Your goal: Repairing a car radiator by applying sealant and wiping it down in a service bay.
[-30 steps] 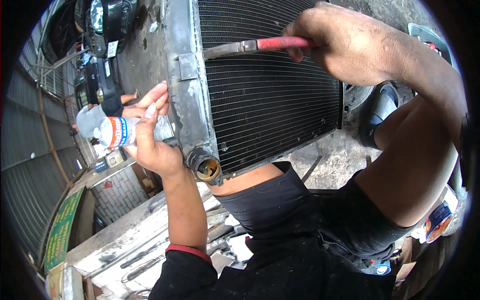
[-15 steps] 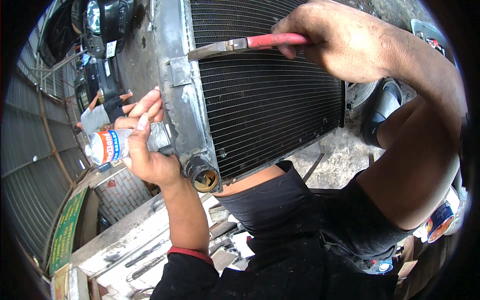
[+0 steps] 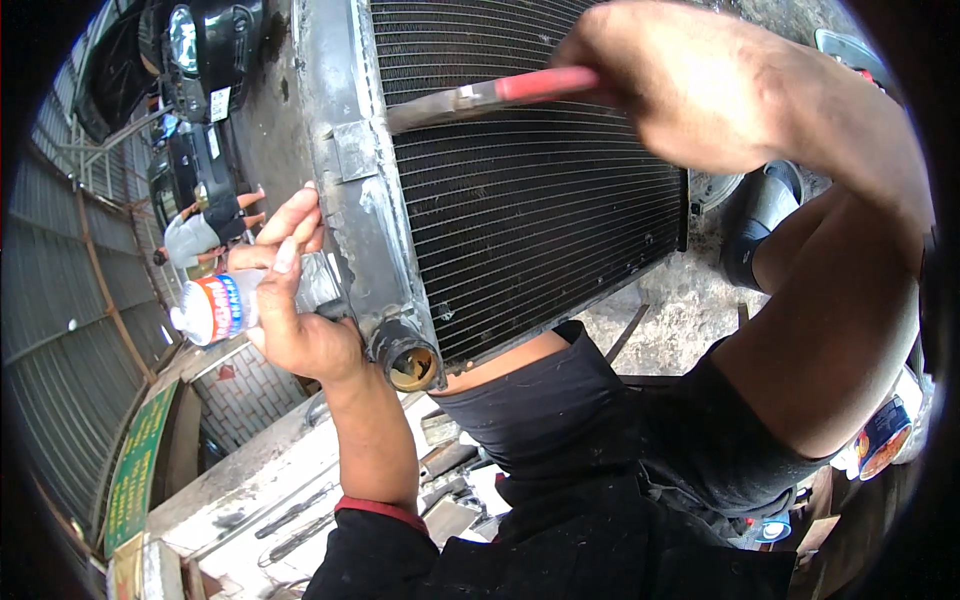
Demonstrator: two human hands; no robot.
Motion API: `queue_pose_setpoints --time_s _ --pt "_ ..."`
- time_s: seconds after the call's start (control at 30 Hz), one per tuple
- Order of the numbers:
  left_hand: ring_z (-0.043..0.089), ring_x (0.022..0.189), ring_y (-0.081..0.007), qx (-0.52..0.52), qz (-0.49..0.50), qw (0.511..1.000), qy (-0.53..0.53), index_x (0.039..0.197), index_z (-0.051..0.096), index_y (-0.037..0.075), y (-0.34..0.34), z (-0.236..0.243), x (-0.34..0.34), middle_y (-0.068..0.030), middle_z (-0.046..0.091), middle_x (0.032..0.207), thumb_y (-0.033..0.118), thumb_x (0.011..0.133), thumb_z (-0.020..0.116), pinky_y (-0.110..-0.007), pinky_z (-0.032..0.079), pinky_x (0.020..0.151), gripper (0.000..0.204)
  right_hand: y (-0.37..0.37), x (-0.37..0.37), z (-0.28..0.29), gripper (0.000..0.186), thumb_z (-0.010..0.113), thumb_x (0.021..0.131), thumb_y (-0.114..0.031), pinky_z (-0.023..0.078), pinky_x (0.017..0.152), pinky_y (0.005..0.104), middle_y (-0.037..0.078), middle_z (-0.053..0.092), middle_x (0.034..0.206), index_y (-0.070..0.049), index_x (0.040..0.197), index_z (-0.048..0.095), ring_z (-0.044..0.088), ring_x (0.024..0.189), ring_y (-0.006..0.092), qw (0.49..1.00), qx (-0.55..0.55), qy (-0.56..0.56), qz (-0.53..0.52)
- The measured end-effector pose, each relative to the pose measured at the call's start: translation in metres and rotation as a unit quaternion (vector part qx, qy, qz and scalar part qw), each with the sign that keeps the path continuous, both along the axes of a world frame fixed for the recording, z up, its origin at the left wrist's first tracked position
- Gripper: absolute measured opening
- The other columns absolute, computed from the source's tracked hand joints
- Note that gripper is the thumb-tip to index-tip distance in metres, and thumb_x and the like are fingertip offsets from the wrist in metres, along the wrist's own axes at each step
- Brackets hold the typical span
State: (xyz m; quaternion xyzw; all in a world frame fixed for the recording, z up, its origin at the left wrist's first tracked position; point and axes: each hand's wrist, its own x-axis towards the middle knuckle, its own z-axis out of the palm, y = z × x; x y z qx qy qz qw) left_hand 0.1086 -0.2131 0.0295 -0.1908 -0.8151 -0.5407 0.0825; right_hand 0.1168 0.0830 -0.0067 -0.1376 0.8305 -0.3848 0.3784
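Observation:
Across my thighs rests a car radiator with a dark finned core (image 3: pixel 540 215) and a grey end tank (image 3: pixel 352 225). An open hose neck (image 3: pixel 410 365) sticks out at the tank's near corner. My right hand (image 3: pixel 690 95) grips pliers (image 3: pixel 545 87) by their red handle, blurred by motion. The metal jaws of the pliers lie at the seam between tank and core. My left hand (image 3: pixel 300 310) is wrapped round a clear plastic bottle (image 3: pixel 215 308) with a white, red and blue label, held beside the tank. Part of the bottle is hidden behind my fingers.
At the far left a person (image 3: pixel 195 235) sits on the ground near dark car parts (image 3: pixel 205 60). A white surface (image 3: pixel 250 490) with tools and scraps lies at lower left. To the right are a grey boot (image 3: pixel 765 220) and a food cup (image 3: pixel 885 440).
The plier jaws have shifted slightly right and nearer along the seam. The bottle has dipped a little in my left hand. The radiator looks slightly shifted to the left at its far end.

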Motion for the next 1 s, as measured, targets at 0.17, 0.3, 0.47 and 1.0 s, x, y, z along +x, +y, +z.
queue_pose_setpoints --time_s 0.17,0.3,0.47,1.0 --pt "0.065 0.095 -0.0382 0.051 0.002 0.999 -0.008 0.084 0.042 -0.002 0.014 0.004 0.015 -0.0385 0.06 0.106 0.008 0.084 0.045 -0.044 0.051 0.09 0.011 0.001 0.048 -0.067 0.034 0.062 0.08 0.004 0.05 0.091 0.0394 0.013 0.066 0.101 -0.006 0.112 0.065 0.061 0.106 0.0275 0.978 0.134 0.16 -0.011" --pt "0.065 0.098 -0.0384 -0.02 -0.008 0.999 0.041 0.084 0.041 -0.001 0.029 0.008 0.022 -0.0398 0.059 0.107 0.008 0.084 0.046 -0.042 0.051 0.09 0.01 0.009 0.064 -0.058 0.036 0.062 0.08 0.006 0.05 0.09 0.0387 0.012 0.066 0.102 -0.005 0.113 0.064 0.061 0.106 0.0274 0.939 0.017 0.324 -0.117" --pt "0.066 0.097 -0.0371 -0.025 -0.004 0.999 0.045 0.084 0.043 -0.001 0.028 0.008 0.019 -0.0378 0.061 0.107 0.008 0.083 0.048 -0.04 0.052 0.087 0.011 0.009 0.065 -0.057 0.04 0.056 0.079 0.011 0.051 0.09 0.0377 0.015 0.066 0.105 -0.004 0.116 0.063 0.062 0.104 0.0289 0.924 -0.115 0.308 -0.196" --pt "0.066 0.099 -0.0371 -0.035 -0.008 0.999 0.039 0.085 0.043 -0.001 0.023 0.012 0.019 -0.0379 0.06 0.107 0.011 0.084 0.05 -0.039 0.051 0.088 0.014 0.003 0.048 -0.051 0.029 0.056 0.079 0.007 0.051 0.084 0.0425 0.02 0.066 0.094 0.001 0.108 0.061 0.064 0.096 0.0362 0.945 -0.194 0.224 -0.138"
